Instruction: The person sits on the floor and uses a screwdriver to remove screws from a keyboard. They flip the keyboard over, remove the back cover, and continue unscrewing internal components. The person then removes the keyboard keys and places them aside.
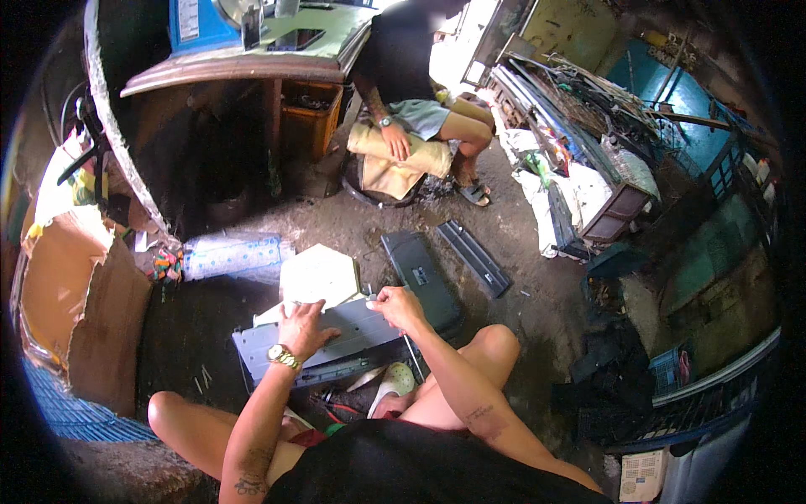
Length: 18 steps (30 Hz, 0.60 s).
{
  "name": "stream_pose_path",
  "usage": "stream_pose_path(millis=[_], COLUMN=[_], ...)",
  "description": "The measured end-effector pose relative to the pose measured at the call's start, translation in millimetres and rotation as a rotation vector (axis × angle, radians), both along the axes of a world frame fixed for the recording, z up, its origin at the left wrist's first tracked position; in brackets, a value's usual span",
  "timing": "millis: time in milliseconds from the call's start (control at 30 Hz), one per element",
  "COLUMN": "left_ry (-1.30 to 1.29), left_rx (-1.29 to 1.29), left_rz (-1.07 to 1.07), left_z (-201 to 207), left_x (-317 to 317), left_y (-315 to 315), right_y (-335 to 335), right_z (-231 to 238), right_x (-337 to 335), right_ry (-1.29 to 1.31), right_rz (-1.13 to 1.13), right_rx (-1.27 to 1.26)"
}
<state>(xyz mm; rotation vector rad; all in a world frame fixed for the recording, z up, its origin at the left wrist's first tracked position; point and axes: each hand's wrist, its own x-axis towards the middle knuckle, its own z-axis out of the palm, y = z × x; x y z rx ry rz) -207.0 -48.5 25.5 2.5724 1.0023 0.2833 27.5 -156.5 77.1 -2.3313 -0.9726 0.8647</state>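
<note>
Grey metal casing (336, 336) lies on the dirt floor (537, 286) between the person's knees, directly under both sets of fingers, its long axis running left to right and rising slightly rightward. Left hand (300, 329) presses flat on its top, fingers spread, gripping nothing. Right hand (399, 307) curls over the far upper edge, pinching it. Beyond the fingertips lie a pale panel (319, 275) and a black cover (424, 277)

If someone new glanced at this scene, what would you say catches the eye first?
Probably the two hands at centre: the left hand, with a gold watch on its wrist, lies flat on a grey metal case on the ground, while the right hand grips the case's far edge. Just beyond lie black panels, and a second person sits at the top by a bench.
</note>
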Motion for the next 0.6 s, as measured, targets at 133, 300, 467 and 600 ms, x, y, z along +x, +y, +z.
stream_pose_path(millis=[133, 300, 467, 600], left_ry=[0.077, -0.384, -0.302, -0.255], left_rx=[-0.284, -0.571, -0.419, -0.270], left_rz=[-0.207, -0.168, -0.266, -0.277], left_z=[72, 179, 237, 243], left_x=[-18, -52, -70, -63], left_y=[34, 47, 52, 48], right_y=[-11, -50, -74, -82], right_z=[66, 160, 206, 203], right_x=[-21, -5, 34, 20], right_ry=[-0.361, -0.490, 0.192, 0.354], right_rz=[0.140, -0.028, 0.349, 0.228], right_rx=[0.285, 0.872, 0.545, 0.389])
